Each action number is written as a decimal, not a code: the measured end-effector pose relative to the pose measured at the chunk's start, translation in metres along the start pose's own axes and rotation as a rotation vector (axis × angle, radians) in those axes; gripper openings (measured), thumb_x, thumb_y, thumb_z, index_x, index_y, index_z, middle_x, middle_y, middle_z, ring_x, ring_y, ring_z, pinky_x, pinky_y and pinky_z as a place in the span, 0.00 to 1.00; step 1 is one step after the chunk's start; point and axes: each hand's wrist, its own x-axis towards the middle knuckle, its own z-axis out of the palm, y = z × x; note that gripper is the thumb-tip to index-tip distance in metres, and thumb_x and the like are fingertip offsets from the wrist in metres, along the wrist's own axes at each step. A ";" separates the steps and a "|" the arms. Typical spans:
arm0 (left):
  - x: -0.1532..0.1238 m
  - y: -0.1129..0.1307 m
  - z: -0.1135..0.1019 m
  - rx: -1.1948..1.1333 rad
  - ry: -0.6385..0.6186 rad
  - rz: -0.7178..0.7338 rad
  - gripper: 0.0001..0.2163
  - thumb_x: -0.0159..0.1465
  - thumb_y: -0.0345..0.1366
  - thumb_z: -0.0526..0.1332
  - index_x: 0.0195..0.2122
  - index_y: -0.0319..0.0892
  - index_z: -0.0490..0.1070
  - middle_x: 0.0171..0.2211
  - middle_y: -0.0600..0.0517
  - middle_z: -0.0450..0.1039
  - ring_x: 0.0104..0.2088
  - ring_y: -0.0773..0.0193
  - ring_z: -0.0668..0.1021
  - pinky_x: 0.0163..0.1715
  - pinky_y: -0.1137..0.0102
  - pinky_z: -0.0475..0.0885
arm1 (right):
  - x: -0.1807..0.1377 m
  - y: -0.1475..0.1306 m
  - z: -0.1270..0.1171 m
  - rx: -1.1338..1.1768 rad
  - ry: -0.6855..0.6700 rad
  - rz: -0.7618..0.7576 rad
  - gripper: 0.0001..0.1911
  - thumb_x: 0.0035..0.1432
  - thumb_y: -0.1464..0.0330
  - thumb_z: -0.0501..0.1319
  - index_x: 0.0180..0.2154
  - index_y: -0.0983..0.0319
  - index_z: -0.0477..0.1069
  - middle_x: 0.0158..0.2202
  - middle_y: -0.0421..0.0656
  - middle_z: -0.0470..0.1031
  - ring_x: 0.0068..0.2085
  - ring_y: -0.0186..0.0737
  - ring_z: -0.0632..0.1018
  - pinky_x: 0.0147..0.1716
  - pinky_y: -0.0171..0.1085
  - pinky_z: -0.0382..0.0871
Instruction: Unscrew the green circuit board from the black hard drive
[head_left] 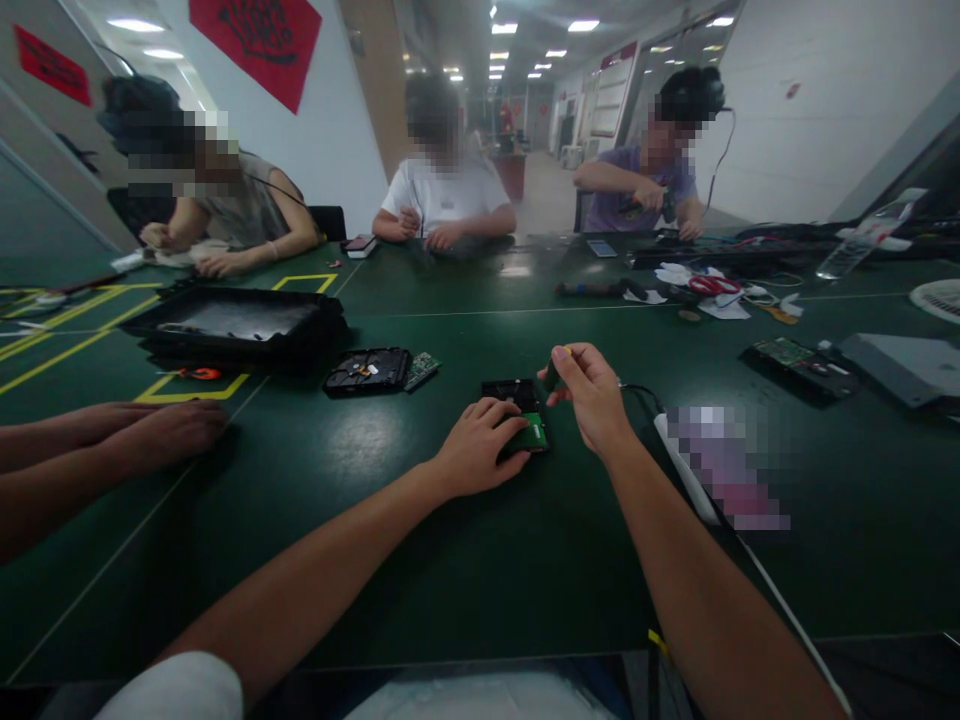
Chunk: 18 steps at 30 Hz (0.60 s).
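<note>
In front of me on the table lies a small black device casing [510, 391] with a green circuit board [534, 432] in its near part. My left hand [484, 447] is laid over its left side, fingers across the top and thumb at the near edge, gripping it. Just to the right and a little above, my right hand [589, 395] pinches a short dark screwdriver handle [551, 376] with a bit of yellow at its end. Its tip cannot be made out. To the left are an open black casing [367, 371] and a loose circuit board [422, 371].
Black trays [240, 325] stand stacked at left, an orange-handled tool [199, 374] before them. Another person's hands [161, 440] rest at left. A phone on a white power strip [686, 470], an opened device [802, 368] and a grey box [904, 370] lie right. Several people sit opposite.
</note>
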 end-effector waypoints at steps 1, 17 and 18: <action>-0.001 -0.001 0.001 -0.001 0.005 0.004 0.20 0.69 0.46 0.63 0.59 0.45 0.73 0.59 0.42 0.72 0.60 0.45 0.72 0.59 0.47 0.71 | 0.000 -0.001 0.000 0.010 -0.001 0.001 0.21 0.60 0.48 0.71 0.41 0.58 0.74 0.37 0.41 0.76 0.39 0.40 0.81 0.20 0.29 0.73; -0.002 -0.005 0.006 -0.012 0.043 0.024 0.20 0.70 0.48 0.63 0.59 0.45 0.73 0.59 0.41 0.72 0.59 0.45 0.72 0.58 0.47 0.71 | -0.001 0.001 0.003 0.028 -0.006 -0.026 0.21 0.60 0.48 0.70 0.43 0.57 0.75 0.40 0.42 0.77 0.40 0.40 0.81 0.20 0.29 0.72; -0.002 -0.005 0.007 -0.010 0.044 0.026 0.20 0.70 0.48 0.63 0.59 0.45 0.73 0.59 0.41 0.72 0.59 0.45 0.72 0.58 0.47 0.71 | -0.001 0.001 0.003 0.029 -0.011 -0.023 0.21 0.62 0.47 0.68 0.44 0.57 0.76 0.41 0.43 0.77 0.41 0.40 0.81 0.20 0.29 0.73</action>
